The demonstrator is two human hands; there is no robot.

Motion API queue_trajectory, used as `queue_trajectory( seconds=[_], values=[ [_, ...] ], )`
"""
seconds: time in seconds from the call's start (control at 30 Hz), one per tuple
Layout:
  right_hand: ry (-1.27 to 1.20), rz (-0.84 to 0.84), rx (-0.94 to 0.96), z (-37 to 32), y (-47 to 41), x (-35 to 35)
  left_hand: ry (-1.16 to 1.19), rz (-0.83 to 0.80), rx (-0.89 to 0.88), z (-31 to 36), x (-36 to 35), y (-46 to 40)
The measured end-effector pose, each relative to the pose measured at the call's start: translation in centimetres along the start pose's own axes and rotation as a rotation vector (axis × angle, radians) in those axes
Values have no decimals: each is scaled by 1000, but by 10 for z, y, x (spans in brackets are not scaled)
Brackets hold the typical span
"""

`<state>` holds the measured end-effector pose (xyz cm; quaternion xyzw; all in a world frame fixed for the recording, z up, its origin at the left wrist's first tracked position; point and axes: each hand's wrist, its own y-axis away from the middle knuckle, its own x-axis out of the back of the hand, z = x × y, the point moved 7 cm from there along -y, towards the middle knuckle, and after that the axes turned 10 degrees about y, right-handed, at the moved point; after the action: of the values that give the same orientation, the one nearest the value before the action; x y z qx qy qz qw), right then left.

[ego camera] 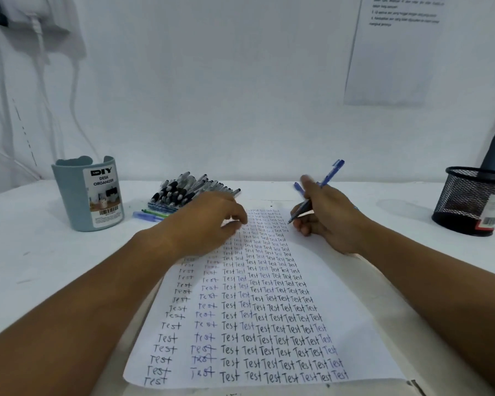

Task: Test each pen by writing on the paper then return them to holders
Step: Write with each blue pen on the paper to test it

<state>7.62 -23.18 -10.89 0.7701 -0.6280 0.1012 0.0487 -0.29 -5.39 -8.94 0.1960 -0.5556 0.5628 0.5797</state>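
A white paper [340, 295] covered in columns of the word "Test" lies in front of me on the table. My right hand [329, 221] grips a blue pen [330, 174] in a writing hold, its tip just above the paper's upper right part. My left hand [209, 221] rests on the paper's upper left, fingers loosely curled, holding nothing I can see. A pile of several black and grey pens [189, 190] lies behind my left hand. A blue-grey desk organizer [77, 201] stands at the left. A black mesh holder [472, 201] stands at the far right.
A few blue and green pens [147, 214] lie beside the pile, near the organizer. Another blue pen [298, 187] lies behind my right hand. A white wall with cables at left and a printed sheet [392, 52] at upper right closes the back of the table.
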Motion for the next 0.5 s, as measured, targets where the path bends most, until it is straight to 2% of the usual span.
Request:
queue_trajectory(
  seconds=[0.1, 0.23, 0.4, 0.5],
  values=[
    [-64, 81, -60, -14, -3, 2, 27, 57, 66, -10, 14, 0],
    [-371, 42, -74, -22, -10, -12, 133, 79, 202, -30, 28, 5],
    [-280, 22, -45, -12, -13, -19, 45, 82, 231, -39, 38, 11],
    [-346, 28, -62, -13, -9, -17, 11, 81, 269, -44, 39, 11]
  ],
)
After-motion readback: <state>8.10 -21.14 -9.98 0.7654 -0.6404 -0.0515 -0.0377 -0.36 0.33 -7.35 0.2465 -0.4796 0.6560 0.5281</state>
